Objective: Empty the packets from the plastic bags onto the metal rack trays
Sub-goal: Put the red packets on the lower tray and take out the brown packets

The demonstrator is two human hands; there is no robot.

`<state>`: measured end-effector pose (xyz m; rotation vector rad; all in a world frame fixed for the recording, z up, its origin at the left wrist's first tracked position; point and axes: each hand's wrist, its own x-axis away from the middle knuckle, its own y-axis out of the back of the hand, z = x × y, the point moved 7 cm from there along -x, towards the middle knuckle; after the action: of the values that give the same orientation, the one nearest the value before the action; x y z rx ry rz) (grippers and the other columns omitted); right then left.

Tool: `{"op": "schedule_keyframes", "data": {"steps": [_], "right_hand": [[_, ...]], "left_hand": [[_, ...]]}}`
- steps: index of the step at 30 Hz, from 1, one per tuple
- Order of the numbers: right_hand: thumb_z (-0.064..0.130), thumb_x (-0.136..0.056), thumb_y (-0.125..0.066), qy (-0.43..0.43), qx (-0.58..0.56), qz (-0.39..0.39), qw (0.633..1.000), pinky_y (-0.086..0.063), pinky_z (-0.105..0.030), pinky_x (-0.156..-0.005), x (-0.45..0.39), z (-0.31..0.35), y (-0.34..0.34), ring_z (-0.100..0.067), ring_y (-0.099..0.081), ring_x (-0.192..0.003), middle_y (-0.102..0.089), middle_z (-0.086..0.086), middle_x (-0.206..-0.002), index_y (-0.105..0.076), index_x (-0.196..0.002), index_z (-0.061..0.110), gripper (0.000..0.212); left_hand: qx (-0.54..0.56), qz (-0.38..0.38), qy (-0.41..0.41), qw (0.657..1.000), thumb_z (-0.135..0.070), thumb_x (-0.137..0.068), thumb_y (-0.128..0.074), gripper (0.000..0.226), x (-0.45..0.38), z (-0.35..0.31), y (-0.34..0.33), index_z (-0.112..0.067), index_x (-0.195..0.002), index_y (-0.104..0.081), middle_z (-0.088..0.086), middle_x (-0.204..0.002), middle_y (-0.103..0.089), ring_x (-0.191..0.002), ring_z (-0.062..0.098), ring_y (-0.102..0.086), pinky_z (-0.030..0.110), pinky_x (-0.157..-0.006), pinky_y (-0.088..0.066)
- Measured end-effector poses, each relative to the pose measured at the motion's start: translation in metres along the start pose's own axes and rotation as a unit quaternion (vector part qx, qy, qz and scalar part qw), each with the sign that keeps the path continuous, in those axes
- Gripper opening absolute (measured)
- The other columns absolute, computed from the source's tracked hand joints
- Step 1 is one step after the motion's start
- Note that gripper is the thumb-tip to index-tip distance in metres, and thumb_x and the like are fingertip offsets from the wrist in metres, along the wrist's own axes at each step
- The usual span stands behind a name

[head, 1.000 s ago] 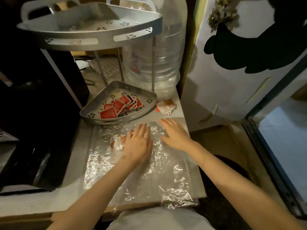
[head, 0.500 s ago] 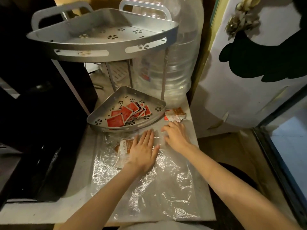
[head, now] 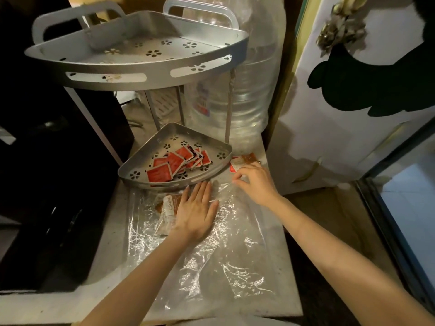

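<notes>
**Flat palm, pinching fingers over the plastic bag**

Head view. Left hand (head: pixel 196 209) spread flat, fingers straight and close together, pressing down on the clear plastic bag (head: pixel 211 250). Under its thumb side, a brown-and-white packet (head: pixel 168 204), apparently inside the bag. Right hand (head: pixel 255 184) curled, fingertips (head: pixel 235 181) pinched at the bag's far edge; hard to tell whether film is actually gripped. Just beyond the knuckles, loose packets (head: pixel 243 160) lying on the worktop (head: pixel 113 267). Red packets (head: pixel 175 164) heaped in the lower rack tray (head: pixel 138 174), touching the bag's far edge. Upper tray (head: pixel 131 67) overhead on thin legs, perforated with flower holes. Behind the rack, a big clear water bottle (head: pixel 242 95). Dark appliance (head: pixel 47 184) crowding the left. White door with a black shape (head: pixel 353 114) on the right, pale floor (head: pixel 409 196) past it.
</notes>
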<state>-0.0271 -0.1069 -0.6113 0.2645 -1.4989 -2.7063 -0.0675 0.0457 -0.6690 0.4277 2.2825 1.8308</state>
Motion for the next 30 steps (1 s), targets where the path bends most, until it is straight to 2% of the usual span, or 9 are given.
{"op": "schedule_keyframes", "data": {"steps": [3,7,10,12,17,20,22,26,30], "right_hand": [[0.017,-0.081,-0.068,-0.02,-0.066,0.003,0.998,-0.039,-0.031,-0.09,0.005,-0.007,0.005,-0.022,-0.053,-0.104,-0.07,-0.005,-0.101,-0.072,-0.085,0.01,0.009],[0.008,-0.08,-0.067,-0.075,-0.17,-0.007,0.983,-0.034,-0.002,-0.073,0.018,-0.019,0.016,-0.003,-0.054,-0.085,-0.068,-0.009,-0.098,-0.071,-0.087,0.002,0.009],[0.01,-0.079,-0.069,-0.118,-0.2,-0.069,0.97,-0.037,-0.022,-0.089,0.029,-0.039,0.028,-0.016,-0.052,-0.101,-0.059,0.001,-0.098,-0.071,-0.084,0.006,0.007],[0.011,-0.079,-0.068,-0.153,-0.246,-0.097,0.952,-0.04,-0.03,-0.091,0.038,-0.052,0.035,-0.022,-0.053,-0.1,-0.055,0.003,-0.095,-0.071,-0.085,0.01,0.006],[0.015,-0.086,-0.062,-0.201,-0.296,-0.094,0.929,-0.046,-0.029,-0.084,0.052,-0.07,0.028,-0.02,-0.056,-0.093,-0.059,-0.009,-0.1,-0.066,-0.093,0.012,0.009],[0.01,-0.09,-0.054,-0.2,-0.328,-0.074,0.92,-0.047,-0.011,-0.067,0.053,-0.065,0.022,-0.013,-0.057,-0.077,-0.061,-0.001,-0.088,-0.061,-0.092,0.012,0.007],[0.006,-0.091,-0.052,-0.2,-0.341,-0.08,0.915,-0.044,-0.006,-0.057,0.053,-0.062,0.022,-0.01,-0.056,-0.07,-0.059,-0.002,-0.086,-0.058,-0.09,0.012,0.009],[0.008,-0.092,-0.051,-0.224,-0.389,-0.085,0.89,-0.047,-0.009,-0.06,0.058,-0.06,0.018,-0.011,-0.061,-0.073,-0.061,-0.009,-0.095,-0.058,-0.098,0.012,0.01],[0.016,-0.091,-0.053,-0.269,-0.463,-0.076,0.841,-0.048,-0.028,-0.085,0.078,-0.047,0.006,-0.017,-0.057,-0.1,-0.056,-0.003,-0.11,-0.044,-0.128,0.015,0.038]], "left_hand": [[-0.019,-0.006,-0.01,1.0,-0.053,-0.081,0.019,0.072,0.0,0.0,-0.001,-0.02,-0.145,0.009,-0.001,-0.156,0.002,-0.142,0.01,0.005,0.035,-0.113,0.013],[-0.04,-0.006,-0.022,0.999,-0.05,-0.085,0.014,0.069,-0.001,0.001,-0.005,-0.02,-0.146,0.005,-0.002,-0.156,0.003,-0.142,0.009,0.007,0.038,-0.115,0.012],[-0.048,-0.004,-0.026,0.999,-0.051,-0.087,0.01,0.067,-0.001,0.001,-0.008,-0.02,-0.146,0.004,-0.003,-0.156,0.004,-0.142,0.009,0.009,0.038,-0.113,0.016],[-0.044,-0.004,-0.026,0.999,-0.05,-0.088,0.008,0.066,-0.001,0.001,-0.006,-0.02,-0.147,0.003,-0.003,-0.156,0.002,-0.142,0.01,0.007,0.039,-0.113,0.016],[0.016,-0.04,-0.059,0.997,-0.046,-0.088,-0.003,0.066,0.006,-0.004,0.011,-0.018,-0.144,-0.024,0.002,-0.152,-0.024,-0.142,0.016,-0.016,0.039,-0.116,0.003],[0.027,-0.061,-0.123,0.99,-0.037,-0.089,-0.024,0.052,0.017,-0.016,0.023,-0.015,-0.125,-0.055,0.007,-0.137,-0.05,-0.13,0.022,-0.043,0.04,-0.113,-0.015],[0.04,-0.043,-0.153,0.987,-0.036,-0.089,-0.029,0.047,0.03,-0.031,0.025,-0.016,-0.118,-0.061,0.004,-0.132,-0.055,-0.125,0.019,-0.048,0.04,-0.111,-0.018],[0.089,0.01,-0.144,0.985,-0.055,-0.088,0.005,0.072,0.069,-0.056,0.014,-0.02,-0.141,-0.029,-0.008,-0.149,-0.018,-0.141,0.007,-0.011,0.028,-0.114,0.005],[0.06,0.066,-0.128,0.988,-0.052,-0.082,0.017,0.066,0.084,-0.059,-0.01,-0.029,-0.143,0.006,-0.01,-0.152,0.011,-0.141,0.007,0.014,0.031,-0.113,0.016]]}}
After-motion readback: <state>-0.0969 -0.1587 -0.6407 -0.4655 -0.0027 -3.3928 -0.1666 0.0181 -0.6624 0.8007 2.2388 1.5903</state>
